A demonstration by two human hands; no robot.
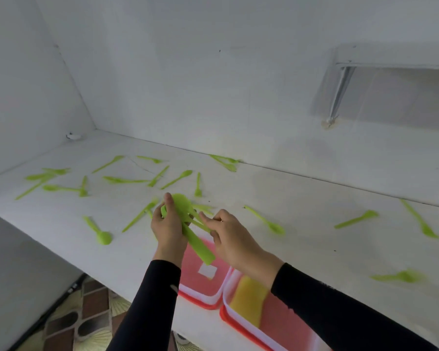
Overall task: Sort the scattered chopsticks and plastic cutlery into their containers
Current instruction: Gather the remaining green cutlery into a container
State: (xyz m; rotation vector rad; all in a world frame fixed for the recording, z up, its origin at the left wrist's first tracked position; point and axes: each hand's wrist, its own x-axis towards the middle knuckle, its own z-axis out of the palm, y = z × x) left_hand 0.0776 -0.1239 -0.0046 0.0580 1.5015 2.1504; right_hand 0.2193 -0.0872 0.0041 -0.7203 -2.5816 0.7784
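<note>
left hand (169, 224) grips a bunch of green spoons (200, 249): fingers curled round the necks, thumb up against the top bowl. right hand (234, 239) pinches one or two handles that splay out of the bunch, thumb and forefinger closed on them. its other fingers are curled; cannot tell if they hold more. the handles fan out below the left fingers, not aligned.

left container (200, 301), red-rimmed, sits directly under the handle ends. second container (222, 315) sits below the right wrist, with something yellow inside, too blurred to name. loose green cutlery lies on the white counter (314, 236) beyond the fingertips on both sides. nearest loose spoon (276, 228) is just right of the right knuckles. no chopsticks can be made out.

risks, as a judgement:
- the bunch is fanned, so pulling the splayed handle could lever a neighbour out, onto the counter or off the near edge.
- thin slick plastic pinched far from the bowl gives poor control.
- spoons and forks look alike here, so a mixed drop is likely unless the bunch is checked before release.
</note>
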